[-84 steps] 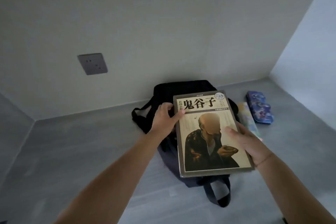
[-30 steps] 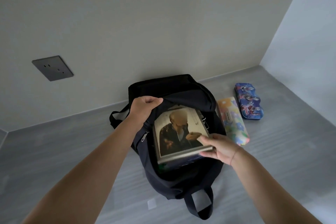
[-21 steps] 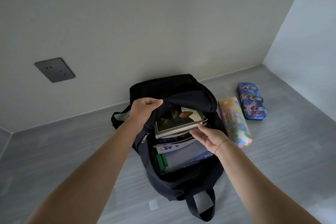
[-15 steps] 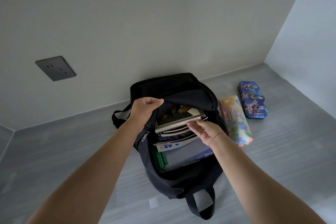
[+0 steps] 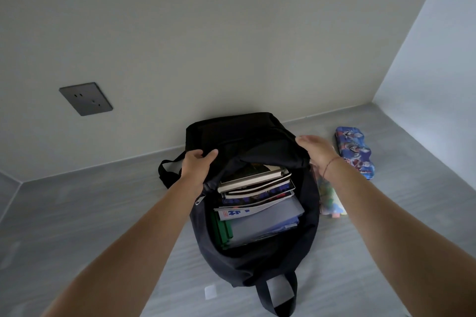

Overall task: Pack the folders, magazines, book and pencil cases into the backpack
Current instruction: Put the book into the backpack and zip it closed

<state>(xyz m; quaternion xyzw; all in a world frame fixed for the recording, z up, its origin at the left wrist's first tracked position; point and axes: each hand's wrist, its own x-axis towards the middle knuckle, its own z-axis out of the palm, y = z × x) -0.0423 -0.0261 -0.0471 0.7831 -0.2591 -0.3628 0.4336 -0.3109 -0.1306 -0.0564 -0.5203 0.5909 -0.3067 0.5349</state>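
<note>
A black backpack (image 5: 231, 131) lies open on the grey floor. Inside it I see the book (image 5: 253, 177) on top, magazines (image 5: 257, 198) under it, then grey and green folders (image 5: 265, 224). My left hand (image 5: 197, 165) grips the left rim of the opening and holds it up. My right hand (image 5: 315, 152) rests on the right rim, fingers spread. A colourful pencil case (image 5: 331, 198) lies on the floor right of the bag, partly hidden by my right wrist. A blue pencil case (image 5: 355, 150) lies further right.
A wall with a dark socket plate (image 5: 85, 98) rises just behind the bag. A second wall (image 5: 432, 72) closes the right side. The backpack's carry handle (image 5: 277, 293) points toward me. A small white sticker (image 5: 210, 291) lies on the floor.
The book has gone from above the backpack down into it. My right hand has let go of it and moved up to the right rim of the opening.
</note>
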